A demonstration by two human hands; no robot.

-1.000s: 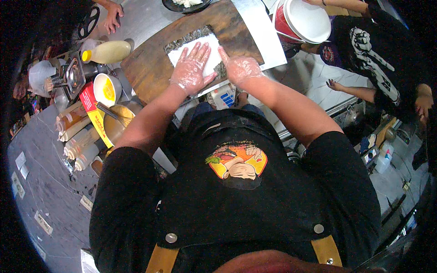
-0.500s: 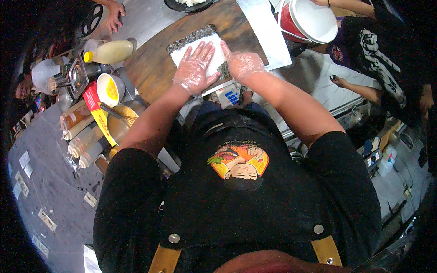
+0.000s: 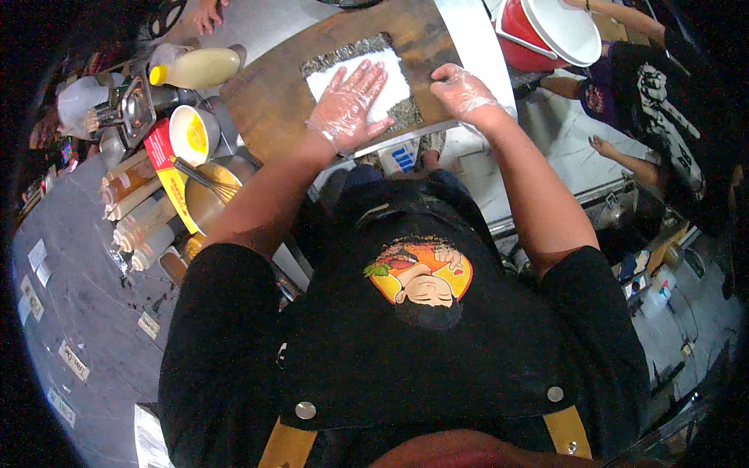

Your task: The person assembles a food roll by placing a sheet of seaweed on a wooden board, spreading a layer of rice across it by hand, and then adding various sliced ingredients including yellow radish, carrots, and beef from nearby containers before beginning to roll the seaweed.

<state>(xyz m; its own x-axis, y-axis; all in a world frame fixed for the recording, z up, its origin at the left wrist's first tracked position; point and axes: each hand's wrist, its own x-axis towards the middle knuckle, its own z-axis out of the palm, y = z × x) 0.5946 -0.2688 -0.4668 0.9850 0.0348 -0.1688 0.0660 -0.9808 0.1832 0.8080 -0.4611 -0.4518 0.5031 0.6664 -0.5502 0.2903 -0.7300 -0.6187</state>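
Note:
A dark nori sheet (image 3: 405, 115) lies on the brown wooden board (image 3: 269, 101), with a layer of white rice (image 3: 389, 82) over its middle. Bare nori shows along the far edge and at the near right corner. My left hand (image 3: 351, 105), in a clear plastic glove, rests flat on the rice with its fingers spread. To the right of the sheet, my gloved right hand (image 3: 468, 93) is over the board, apart from the rice. Its fingers are curled in, and whatever they may hold is hidden.
Left of the board are a yellow-capped bottle (image 3: 195, 69), a white bowl (image 3: 193, 134) of yellow food, and a metal bowl (image 3: 204, 204) with a whisk (image 3: 207, 181). A red bucket (image 3: 524, 35) stands at the far right, beside another person (image 3: 655, 101).
My right hand has left the rice's right edge and moved right, its fingers curling. My left hand stays flat on the rice. The whole view has shifted slightly.

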